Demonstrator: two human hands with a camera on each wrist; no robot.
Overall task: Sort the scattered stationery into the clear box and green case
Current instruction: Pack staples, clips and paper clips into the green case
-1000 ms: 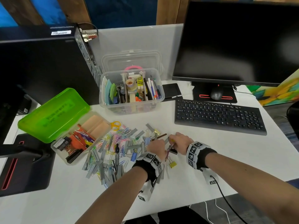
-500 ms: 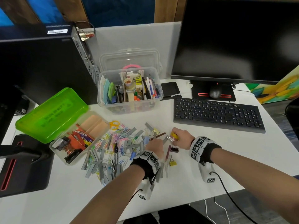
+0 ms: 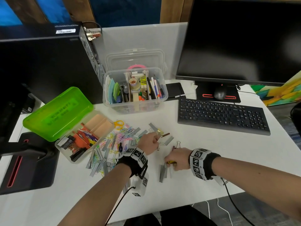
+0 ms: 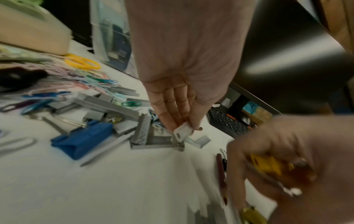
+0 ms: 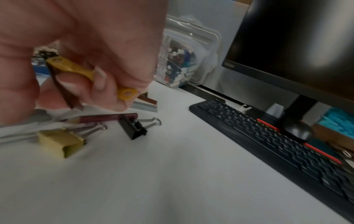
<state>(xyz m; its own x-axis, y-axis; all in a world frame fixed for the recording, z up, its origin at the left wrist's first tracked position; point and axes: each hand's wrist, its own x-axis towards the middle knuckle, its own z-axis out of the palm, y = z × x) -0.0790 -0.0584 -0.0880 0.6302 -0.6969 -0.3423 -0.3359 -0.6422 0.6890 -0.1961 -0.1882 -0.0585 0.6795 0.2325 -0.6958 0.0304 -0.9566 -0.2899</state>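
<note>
While both of my hands work over the white bench (image 3: 203,154), my right hand (image 3: 178,159) sits near the front edge with its fingers (image 5: 99,78) curled round a small yellow plastic tool (image 5: 76,69) and a dark brown pencil stub (image 5: 64,92). Just beneath that hand lie a maroon pencil (image 5: 107,117), a black binder clip (image 5: 134,126) and a yellow binder clip (image 5: 59,142), all flat on the bench. A short stack of grey staple strips (image 3: 163,172) lies just left of the right hand.

My left hand (image 3: 149,142) is further toward the middle of the bench, at the right fringe of the scattered pile of coloured paper clips and grey staple strips (image 3: 112,144). Its fingers (image 4: 172,109) are pressed together and pinch a small white plastic piece (image 4: 182,133) at their tips; I cannot tell what that piece is. A blue binder clip (image 4: 82,140) lies in the pile beside it.

At the left side of the bench the green plastic case (image 3: 57,115) stands open, its lid tipped back and its clear tray (image 3: 78,154) holding binder clips and orange items. Behind the pile, toward the back edge, the clear plastic box (image 3: 135,90) stands open, filled with pens, tape and sticky notes. Yellow-handled scissors (image 3: 118,123) lie between the case and the pile. A black keyboard (image 3: 223,116) and a black monitor (image 3: 241,39) occupy the right back part of the bench.
</note>
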